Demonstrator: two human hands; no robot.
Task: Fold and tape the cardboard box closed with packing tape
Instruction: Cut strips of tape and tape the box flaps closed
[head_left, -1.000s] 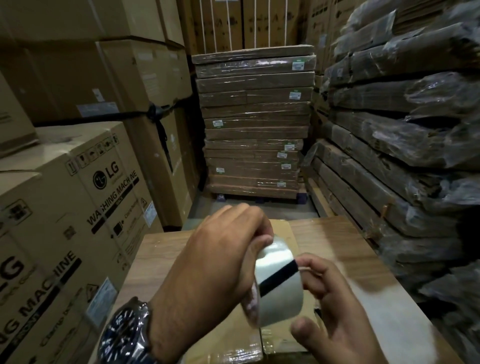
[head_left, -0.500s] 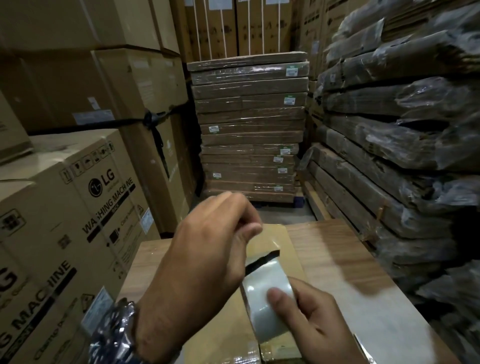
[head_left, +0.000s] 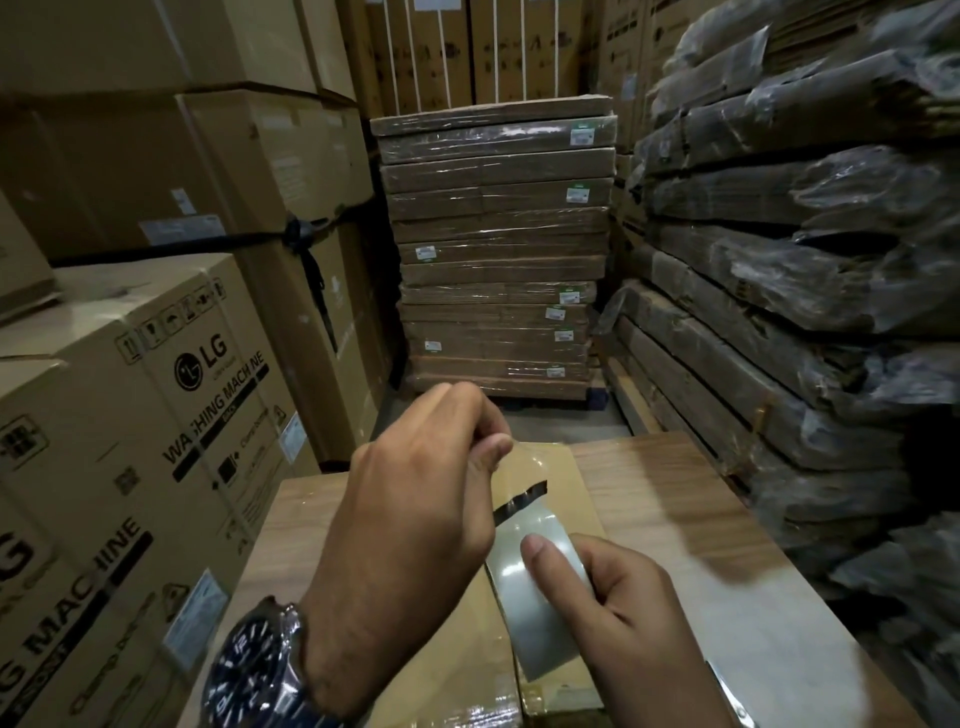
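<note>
Left hand (head_left: 415, 499) pinches the free tape end (head_left: 511, 470) up high; right hand (head_left: 623, 603) grips the tape roll (head_left: 524, 639), thumb flat on it. Both hover over the cardboard box (head_left: 462, 665) on the wood-grain table (head_left: 701, 493). Washing-machine cartons (head_left: 156, 415) stand stacked at left.

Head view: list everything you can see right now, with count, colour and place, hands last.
packing tape roll: one, clear-grey, low centre, free end raised
cardboard box: one, brown, on the worktop under the hands
worktop: one, wood-grain, bottom centre
LG washing machine cartons: several, brown, stacked left
wrapped flat bundles: many, brown, stacked centre back and right
wristwatch: one, dark dial, left wrist
left hand: one, pinches the tape's free end
right hand: one, grips the roll
</note>
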